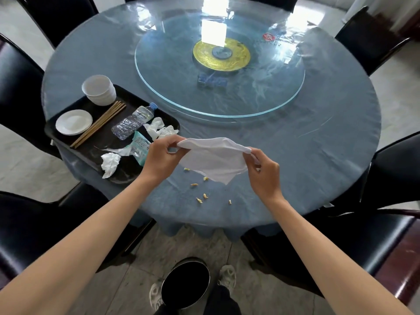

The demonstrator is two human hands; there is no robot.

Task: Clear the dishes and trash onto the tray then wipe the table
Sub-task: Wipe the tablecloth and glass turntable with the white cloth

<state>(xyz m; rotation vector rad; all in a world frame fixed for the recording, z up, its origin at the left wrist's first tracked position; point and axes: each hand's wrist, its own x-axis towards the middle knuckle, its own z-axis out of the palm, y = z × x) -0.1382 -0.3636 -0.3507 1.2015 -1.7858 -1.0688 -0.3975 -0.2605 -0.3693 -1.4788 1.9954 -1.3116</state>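
Observation:
A white cloth (213,158) hangs spread in the air above the near part of the round blue table (306,142). My left hand (160,155) pinches its left corner and my right hand (264,173) pinches its right corner. Several small yellowish crumbs (200,198) lie on the table under the cloth. At the table's left edge a black tray (100,137) carries stacked white bowls (98,89), a white plate (73,122), chopsticks (100,123), a clear plastic bottle (134,121), a teal wrapper (142,144) and crumpled tissues (110,163).
A glass turntable (218,71) with a gold centre fills the table's middle. Black chairs (372,39) ring the table. A round black bin (185,283) stands on the floor between my feet, near the table's front edge.

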